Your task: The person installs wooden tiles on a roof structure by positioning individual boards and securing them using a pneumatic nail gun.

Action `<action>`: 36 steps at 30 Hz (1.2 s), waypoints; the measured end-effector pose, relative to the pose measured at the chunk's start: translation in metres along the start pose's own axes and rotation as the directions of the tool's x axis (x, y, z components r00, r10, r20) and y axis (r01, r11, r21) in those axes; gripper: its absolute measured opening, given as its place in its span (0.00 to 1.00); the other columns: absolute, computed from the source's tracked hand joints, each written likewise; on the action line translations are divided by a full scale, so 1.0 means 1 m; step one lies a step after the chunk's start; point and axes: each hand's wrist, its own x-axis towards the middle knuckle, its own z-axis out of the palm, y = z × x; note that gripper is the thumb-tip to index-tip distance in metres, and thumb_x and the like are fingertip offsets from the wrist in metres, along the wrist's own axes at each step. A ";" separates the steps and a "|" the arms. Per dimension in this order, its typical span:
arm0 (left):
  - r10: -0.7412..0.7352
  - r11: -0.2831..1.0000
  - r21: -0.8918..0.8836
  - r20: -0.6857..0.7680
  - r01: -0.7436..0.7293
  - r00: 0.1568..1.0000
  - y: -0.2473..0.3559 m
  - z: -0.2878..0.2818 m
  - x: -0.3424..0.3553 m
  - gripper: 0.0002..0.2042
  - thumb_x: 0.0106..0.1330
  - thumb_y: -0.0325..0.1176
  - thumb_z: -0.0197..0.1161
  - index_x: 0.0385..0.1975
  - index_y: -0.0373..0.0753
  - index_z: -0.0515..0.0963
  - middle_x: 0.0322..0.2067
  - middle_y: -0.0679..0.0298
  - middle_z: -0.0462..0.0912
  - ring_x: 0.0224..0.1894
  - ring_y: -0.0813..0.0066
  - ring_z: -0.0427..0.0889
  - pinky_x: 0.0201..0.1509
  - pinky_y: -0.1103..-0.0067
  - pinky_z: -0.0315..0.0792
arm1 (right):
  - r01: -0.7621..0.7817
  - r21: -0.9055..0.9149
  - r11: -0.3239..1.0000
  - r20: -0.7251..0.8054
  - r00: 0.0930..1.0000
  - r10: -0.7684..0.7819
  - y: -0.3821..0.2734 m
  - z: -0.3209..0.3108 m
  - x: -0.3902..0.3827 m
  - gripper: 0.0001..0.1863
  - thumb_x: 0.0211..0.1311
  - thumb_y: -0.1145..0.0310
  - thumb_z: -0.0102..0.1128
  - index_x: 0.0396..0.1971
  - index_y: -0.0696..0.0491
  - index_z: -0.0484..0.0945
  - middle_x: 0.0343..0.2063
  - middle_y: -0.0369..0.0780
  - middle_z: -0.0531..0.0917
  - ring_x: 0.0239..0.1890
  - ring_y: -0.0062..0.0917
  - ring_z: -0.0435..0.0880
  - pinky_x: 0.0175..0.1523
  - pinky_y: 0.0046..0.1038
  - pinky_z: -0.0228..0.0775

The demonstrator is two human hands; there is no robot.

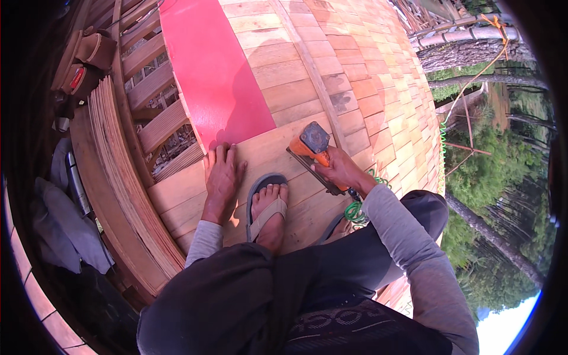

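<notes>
My left hand (223, 177) lies flat, fingers spread, on a long wooden plank (177, 192) just below a red underlay sheet (210, 65). My right hand (338, 168) grips an orange and grey nail gun (313, 148) whose nose presses on the same plank to the right. A green coiled air hose (355, 211) trails from the gun past my right wrist. My foot in a grey sandal (267, 210) rests on the planks between both hands.
Wood shingles (355, 77) cover the curved roof to the right. Open battens (155, 100) show at the left, beside a stack of thin shingles (121, 171) and a brown tool pouch (83, 62). Trees and bamboo scaffolding (467, 35) lie beyond the roof edge.
</notes>
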 end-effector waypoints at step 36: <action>-0.768 0.617 -0.006 -0.220 0.787 0.601 -0.123 -0.158 -0.164 0.64 0.43 0.48 0.83 0.84 0.54 0.50 0.72 0.54 0.75 0.80 0.21 0.39 0.70 0.18 0.32 | 0.634 -0.027 0.773 0.470 0.690 -0.550 -0.255 0.208 0.087 0.23 0.67 0.65 0.66 0.56 0.61 0.72 0.41 0.60 0.86 0.48 0.62 0.85 0.55 0.53 0.77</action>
